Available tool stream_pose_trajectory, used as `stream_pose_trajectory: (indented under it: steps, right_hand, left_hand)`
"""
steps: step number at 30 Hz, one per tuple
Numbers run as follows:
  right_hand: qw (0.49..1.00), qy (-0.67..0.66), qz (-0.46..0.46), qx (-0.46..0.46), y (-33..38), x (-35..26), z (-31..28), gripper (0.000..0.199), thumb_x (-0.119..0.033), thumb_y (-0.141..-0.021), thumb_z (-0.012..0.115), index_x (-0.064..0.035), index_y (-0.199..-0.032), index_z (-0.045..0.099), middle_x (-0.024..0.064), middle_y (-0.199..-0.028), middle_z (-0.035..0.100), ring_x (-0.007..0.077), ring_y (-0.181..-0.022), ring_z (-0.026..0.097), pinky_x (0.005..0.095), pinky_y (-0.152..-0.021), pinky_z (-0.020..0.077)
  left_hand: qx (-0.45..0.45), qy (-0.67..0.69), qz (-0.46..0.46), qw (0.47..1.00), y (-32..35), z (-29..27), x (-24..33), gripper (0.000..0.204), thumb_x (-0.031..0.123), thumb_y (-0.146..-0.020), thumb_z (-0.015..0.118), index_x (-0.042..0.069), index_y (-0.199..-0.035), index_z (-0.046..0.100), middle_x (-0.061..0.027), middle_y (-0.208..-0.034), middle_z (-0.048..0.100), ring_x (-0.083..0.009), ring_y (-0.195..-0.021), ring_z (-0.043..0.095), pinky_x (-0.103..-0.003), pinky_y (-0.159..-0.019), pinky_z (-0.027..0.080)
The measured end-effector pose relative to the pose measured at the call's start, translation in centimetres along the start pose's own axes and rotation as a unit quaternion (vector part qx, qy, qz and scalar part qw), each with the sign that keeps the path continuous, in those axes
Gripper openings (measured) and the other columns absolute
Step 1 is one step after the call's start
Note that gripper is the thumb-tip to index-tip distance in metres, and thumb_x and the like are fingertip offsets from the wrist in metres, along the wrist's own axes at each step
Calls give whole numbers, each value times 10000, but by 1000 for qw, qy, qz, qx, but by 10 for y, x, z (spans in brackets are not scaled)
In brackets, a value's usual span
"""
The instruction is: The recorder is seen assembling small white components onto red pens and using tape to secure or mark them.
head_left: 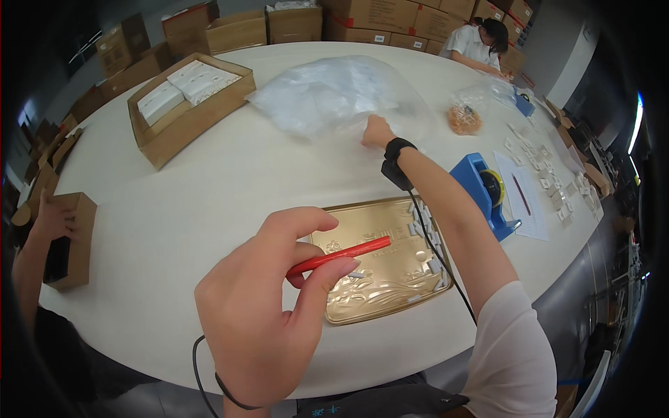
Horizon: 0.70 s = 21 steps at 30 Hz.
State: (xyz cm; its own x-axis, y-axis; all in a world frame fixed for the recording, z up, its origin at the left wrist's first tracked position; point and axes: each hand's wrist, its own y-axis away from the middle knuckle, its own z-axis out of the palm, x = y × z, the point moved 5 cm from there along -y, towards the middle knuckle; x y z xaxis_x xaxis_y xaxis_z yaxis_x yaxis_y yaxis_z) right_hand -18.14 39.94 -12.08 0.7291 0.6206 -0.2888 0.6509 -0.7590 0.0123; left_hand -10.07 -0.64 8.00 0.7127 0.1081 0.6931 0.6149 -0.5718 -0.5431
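Observation:
Close to the camera, my left hand (268,299) pinches a slim red stick (341,255) between thumb and fingers; its free end points right. Below and beyond it lies a gold embossed tray (380,279), with several small white-and-grey cylinder pieces (435,265) mostly along its right side. My right arm stretches over the tray's right side. At the near edge of a large clear plastic bag (327,87), my right hand (377,132) has its fingers closed on the film. The fingertips are partly hidden. A black wrist strap with a cable is on the right wrist.
A blue tape dispenser (481,191) stands right of the tray, beside a paper sheet with a pen (521,195). Small white parts (550,181) spread farther right. An open carton (191,104) holds white packs. Other people sit at the far right and left edge.

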Motion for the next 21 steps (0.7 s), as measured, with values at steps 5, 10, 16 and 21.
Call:
stream_pose_trajectory:
  steps: [5, 10, 16, 21]
  right_hand:
    - [999, -4, 52, -2, 13, 23, -39, 389, -96, -626, 711, -2, -991, 616, 191, -1028, 632, 313, -961, 623, 344, -746, 516]
    - [966, -214, -139, -38, 107, -2, -123, 163, -116, -705, 687, 13, -795, 643, 68, -682, 652, 125, -650, 638, 213, -581, 473]
    - [847, -501, -178, 14, 308, -28, -182, 207, -95, -818, 654, 46, -967, 626, 76, -841, 679, 105, -759, 644, 199, -618, 479]
    - [806, -559, -157, 116, 401, -12, -173, 215, -10, -814, 638, 59, -1017, 615, 98, -897, 674, 134, -813, 654, 224, -687, 504]
  left_hand:
    - [-9, 28, -2, 1000, -1, -1, 4, 224, 49, -694, 720, 29, -869, 582, -33, -586, 613, -78, -525, 497, -210, -501, 310]
    - [-21, 74, 70, 995, 2, -1, 4, 147, -13, -798, 601, 23, -940, 585, -111, -777, 642, -193, -639, 601, -251, -596, 448]
    - [-121, 233, 26, 965, 22, 18, 34, 154, 26, -856, 530, 0, -1006, 551, -83, -762, 633, -108, -699, 575, -208, -661, 400]
    - [-91, 232, 72, 966, 37, 31, 44, 544, 106, -776, 696, 15, -1240, 428, -54, -896, 653, -77, -621, 396, -193, -562, 348]
